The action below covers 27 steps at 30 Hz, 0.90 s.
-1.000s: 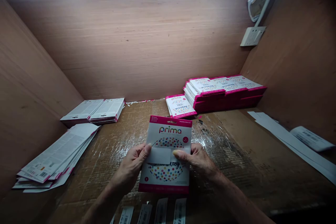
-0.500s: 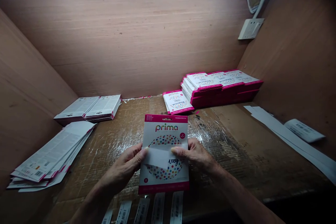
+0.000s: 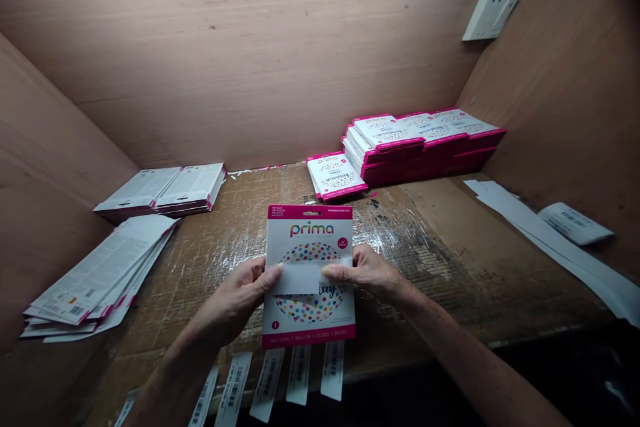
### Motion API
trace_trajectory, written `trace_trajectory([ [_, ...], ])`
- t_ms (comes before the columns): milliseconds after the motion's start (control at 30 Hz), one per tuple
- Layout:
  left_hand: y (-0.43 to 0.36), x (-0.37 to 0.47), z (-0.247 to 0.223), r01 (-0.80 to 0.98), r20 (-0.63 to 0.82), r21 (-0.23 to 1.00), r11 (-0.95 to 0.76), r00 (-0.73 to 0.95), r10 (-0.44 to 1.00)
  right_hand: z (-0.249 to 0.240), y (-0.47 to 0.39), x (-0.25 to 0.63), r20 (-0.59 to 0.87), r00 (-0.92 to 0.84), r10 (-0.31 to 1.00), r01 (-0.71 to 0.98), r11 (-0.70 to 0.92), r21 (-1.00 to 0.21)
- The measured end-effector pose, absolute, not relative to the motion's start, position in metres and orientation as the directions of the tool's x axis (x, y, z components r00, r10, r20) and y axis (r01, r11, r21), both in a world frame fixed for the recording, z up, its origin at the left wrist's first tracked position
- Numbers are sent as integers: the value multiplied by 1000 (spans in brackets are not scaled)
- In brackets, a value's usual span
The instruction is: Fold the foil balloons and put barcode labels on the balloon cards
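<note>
A white and pink "prima" balloon packet (image 3: 310, 320) is held upright between my hands, its dotted front facing me. Across its middle lies a blank white strip (image 3: 299, 278), covering part of the printed lettering. My left hand (image 3: 249, 287) grips the packet's left edge, with the thumb on the strip's left end. On the right edge, my right hand (image 3: 367, 273) pinches the packet, its thumb by the strip's right part. The fingers behind the packet are hidden. Several barcode labels (image 3: 267, 383) hang along the near edge, below the packet.
Stacked packets (image 3: 415, 160) stand at the back right, with a smaller pile (image 3: 336, 177) beside them. Face-down packets (image 3: 187, 185) and fanned ones (image 3: 103, 273) lie left. White strips (image 3: 545, 240) and a folded label sheet (image 3: 575, 223) lie right. Wooden walls enclose the cardboard surface (image 3: 215, 240).
The view has tilted down a little, so the surroundings sit higher and more of the barcode labels shows. The white strip looks flatter against the packet. Both hands keep their hold.
</note>
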State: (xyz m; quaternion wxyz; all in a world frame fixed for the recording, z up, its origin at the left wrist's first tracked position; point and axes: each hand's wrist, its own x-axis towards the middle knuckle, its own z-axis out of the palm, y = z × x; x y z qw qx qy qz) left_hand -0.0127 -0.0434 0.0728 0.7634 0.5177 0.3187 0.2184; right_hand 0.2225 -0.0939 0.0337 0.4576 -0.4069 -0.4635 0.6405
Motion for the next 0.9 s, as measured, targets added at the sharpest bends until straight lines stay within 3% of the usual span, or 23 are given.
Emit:
trace_trajectory([
  [133,-44,-11,70,30,-265,948,316,622,737,35,-96,220,-106,-239,965,-226,-161,-961],
  [333,-46,-11,73,34,-293,933,358,652,700,36,-98,220,-120,-269,956,-287,-199,-937],
  [667,-49,0,69,17,-307,934,358,552,775,33,-100,218,-147,-184,972,-267,-193,-944],
  [900,-54,13,65,13,-249,963,268,416,875,33,-96,219,-130,-140,982,-217,-158,-963],
])
